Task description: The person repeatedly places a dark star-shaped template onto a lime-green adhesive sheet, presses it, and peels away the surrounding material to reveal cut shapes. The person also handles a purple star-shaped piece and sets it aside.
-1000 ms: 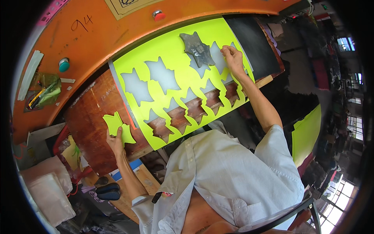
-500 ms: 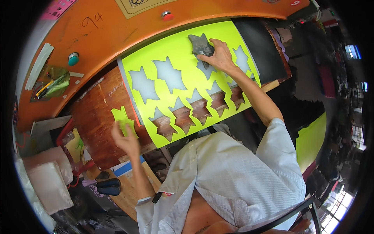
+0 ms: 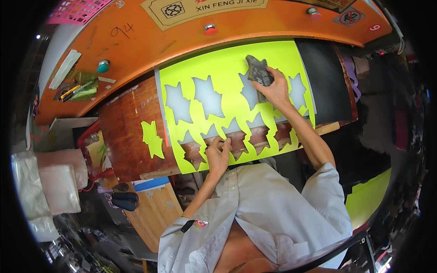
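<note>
Dark die (image 3: 258, 70) in right hand (image 3: 277, 92), left hand (image 3: 217, 155) at sheet (image 3: 231, 79)

A workshop: orange machine (image 3: 157, 43), round push buttons (image 3: 210, 30), yellow-green sheet (image 3: 231, 91) with star-like holes.

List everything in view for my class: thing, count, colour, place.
Cut sheet: 1, lime, on board
Spiky block: 1, dark grey, over the sheet
Cut shapes: count unclear, lime, sheet's left
Board: 1, brown, under and left of sheet
Panel: 1, black, right of sheet
Machine front: 1, orange, beyond sheet
Push buttons: 3, two red, one green, on machine
Pen bag: 1, clear, machine's left
Basket: 1, pink, top left
Plastic sheeting: several, whitish, far left
Loose sheet: 1, lime, lower right
Shirt: 1, pale grey, lower middle
Left hand: 1, bare, at sheet's near edge
Right hand: 1, bare, gripping block
</note>
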`<state>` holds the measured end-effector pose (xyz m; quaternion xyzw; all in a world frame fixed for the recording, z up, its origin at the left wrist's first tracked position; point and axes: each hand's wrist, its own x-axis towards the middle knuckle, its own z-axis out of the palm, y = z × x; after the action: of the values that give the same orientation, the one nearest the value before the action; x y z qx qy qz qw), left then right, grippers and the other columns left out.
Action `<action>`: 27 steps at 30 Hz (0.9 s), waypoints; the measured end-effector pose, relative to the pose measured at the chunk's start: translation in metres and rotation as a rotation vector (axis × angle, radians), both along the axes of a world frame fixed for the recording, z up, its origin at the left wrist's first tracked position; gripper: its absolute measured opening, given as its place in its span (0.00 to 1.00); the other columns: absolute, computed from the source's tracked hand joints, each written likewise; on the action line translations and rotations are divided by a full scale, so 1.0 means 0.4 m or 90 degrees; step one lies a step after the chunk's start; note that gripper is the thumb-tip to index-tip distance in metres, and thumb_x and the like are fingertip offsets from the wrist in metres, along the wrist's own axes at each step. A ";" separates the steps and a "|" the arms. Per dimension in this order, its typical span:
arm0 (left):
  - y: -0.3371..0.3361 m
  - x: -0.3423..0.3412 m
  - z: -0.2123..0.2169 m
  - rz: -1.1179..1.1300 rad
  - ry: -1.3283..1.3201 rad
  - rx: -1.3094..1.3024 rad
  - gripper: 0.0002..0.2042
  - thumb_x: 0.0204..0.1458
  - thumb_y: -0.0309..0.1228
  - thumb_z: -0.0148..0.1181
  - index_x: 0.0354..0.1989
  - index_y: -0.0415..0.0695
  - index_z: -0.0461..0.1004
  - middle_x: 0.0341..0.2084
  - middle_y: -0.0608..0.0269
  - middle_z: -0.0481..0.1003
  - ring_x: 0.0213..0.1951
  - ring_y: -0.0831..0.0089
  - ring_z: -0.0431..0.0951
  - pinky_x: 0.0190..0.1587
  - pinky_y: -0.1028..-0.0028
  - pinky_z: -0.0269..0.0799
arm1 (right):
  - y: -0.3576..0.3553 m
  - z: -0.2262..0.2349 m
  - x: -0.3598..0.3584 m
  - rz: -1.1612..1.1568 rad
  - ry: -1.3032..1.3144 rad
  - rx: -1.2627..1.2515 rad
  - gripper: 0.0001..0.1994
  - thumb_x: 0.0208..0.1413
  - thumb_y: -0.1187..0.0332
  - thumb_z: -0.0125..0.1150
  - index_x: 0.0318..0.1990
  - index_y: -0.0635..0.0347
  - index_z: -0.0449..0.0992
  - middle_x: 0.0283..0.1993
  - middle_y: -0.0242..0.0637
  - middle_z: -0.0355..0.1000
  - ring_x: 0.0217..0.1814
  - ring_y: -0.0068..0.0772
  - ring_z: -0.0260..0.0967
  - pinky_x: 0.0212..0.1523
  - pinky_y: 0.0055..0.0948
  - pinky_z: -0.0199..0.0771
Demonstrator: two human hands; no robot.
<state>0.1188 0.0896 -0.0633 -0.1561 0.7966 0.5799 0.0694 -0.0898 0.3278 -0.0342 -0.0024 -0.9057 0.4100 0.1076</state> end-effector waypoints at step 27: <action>0.074 0.061 0.035 0.161 -0.012 0.132 0.17 0.71 0.38 0.56 0.28 0.42 0.73 0.16 0.73 0.69 0.19 0.86 0.66 0.23 0.79 0.60 | -0.166 0.004 0.021 0.099 -0.037 -0.122 0.40 0.40 0.56 0.83 0.56 0.78 0.76 0.47 0.52 0.78 0.50 0.44 0.77 0.55 0.37 0.77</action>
<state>0.1431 0.1191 -0.0494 -0.2525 0.7059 0.6615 0.0190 -0.0815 0.2612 -0.0324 0.0458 -0.8627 0.5013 0.0486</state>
